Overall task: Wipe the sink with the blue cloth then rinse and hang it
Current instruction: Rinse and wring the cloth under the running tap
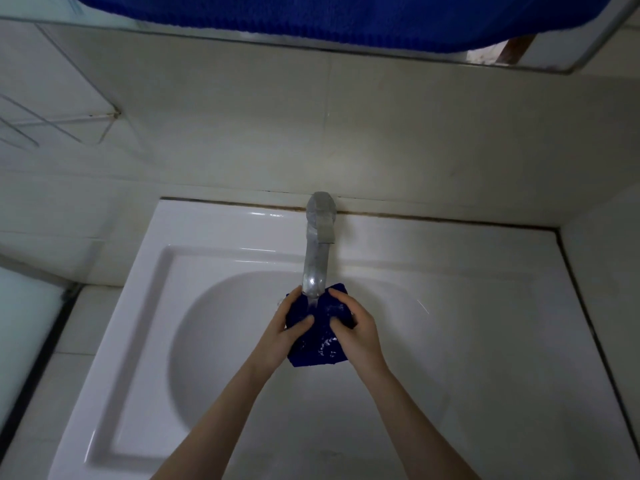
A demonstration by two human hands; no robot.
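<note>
Dim, pale tiled wall [214, 133] with a mirror [311, 15] and wire rack [52, 123].

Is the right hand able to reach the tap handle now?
Probably yes: the tap handle stands uncovered just behind, but the right hand must first release the blue cloth.

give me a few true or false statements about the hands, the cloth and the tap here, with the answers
1. Both hands grip the blue cloth. True: the left hand and the right hand each hold a side.
2. The cloth hangs on the wire rack. False: it is held over the sink basin, and the wire rack on the wall is bare.
3. The cloth is right under the tap spout. True.
4. The cloth is spread out flat. False: it is bunched between the hands.
</note>
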